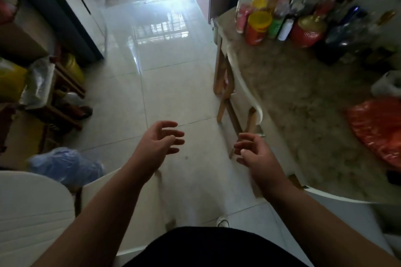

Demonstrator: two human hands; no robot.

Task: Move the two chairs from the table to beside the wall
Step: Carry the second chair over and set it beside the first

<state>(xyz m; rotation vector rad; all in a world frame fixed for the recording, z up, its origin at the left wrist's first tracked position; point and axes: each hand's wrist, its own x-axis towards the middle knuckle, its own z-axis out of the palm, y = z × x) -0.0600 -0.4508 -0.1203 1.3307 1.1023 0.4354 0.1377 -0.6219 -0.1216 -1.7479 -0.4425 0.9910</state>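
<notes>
Black garment point(217, 247) at the bottom edge, nearest of all. Both forearms stretched forward from it over the tiled floor point(169, 84). Left hand point(158, 143) released, palm turned inward, fingers spread and a little curled, grasping nothing. Right hand point(253, 151) also released, fingers loosely bent, empty, close in front of a chair leg yet not seen to touch it.

White chair point(32, 212) at lower left, back rounded, seat partly hidden behind the left forearm, apart from the tabletop. Second chair point(245, 91) on the right, white back curved, wooden legs below, pushed in against the edge of the tabletop point(303, 104). White curved rim point(336, 197) under the near corner of the tabletop; cannot tell what it belongs to.

Tabletop marble-like, grey-brown. At its far end, crowded bottles and jars: yellow-lidded red jar point(258, 28), red jar with gold lid point(308, 30), dark blue bottle point(347, 28), all blurred. Orange bag point(379, 128) at the right edge, white bag point(388, 84) just beyond it.

On the left, wooden rack point(67, 93) with yellow things and clear plastic, blue bag point(65, 165) on the floor just beside the near chair. Bright window reflection on the floor far ahead.
</notes>
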